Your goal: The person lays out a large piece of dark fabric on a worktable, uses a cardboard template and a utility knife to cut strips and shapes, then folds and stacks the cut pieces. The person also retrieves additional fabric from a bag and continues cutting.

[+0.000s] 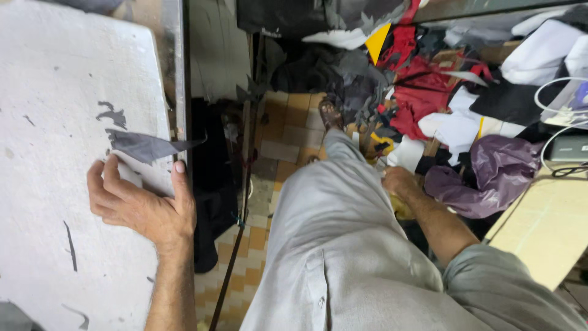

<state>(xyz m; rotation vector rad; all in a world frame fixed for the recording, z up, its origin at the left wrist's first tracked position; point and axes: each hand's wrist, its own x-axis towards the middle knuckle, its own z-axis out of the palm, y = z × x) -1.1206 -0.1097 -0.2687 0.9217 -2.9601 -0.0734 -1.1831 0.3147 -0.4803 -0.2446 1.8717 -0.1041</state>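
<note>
White, scuffed flat work board (55, 92) under left hand (138, 205), palm down, fingers curled loosely on its right edge. Dark grey pointed fabric scrap (147, 147) just above the fingertips, tip jutting past the edge. Right hand (399, 181) down by grey-trousered knee (331, 202), at a yellow scrap (401, 207); grip impossible to tell. Purple plastic bag (490, 175) beside, red and black offcuts (416, 92) beyond.

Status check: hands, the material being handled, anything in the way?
Left hand flat on white board, beside grey scrap. Right hand down in scrap pile. Own leg between.
</note>
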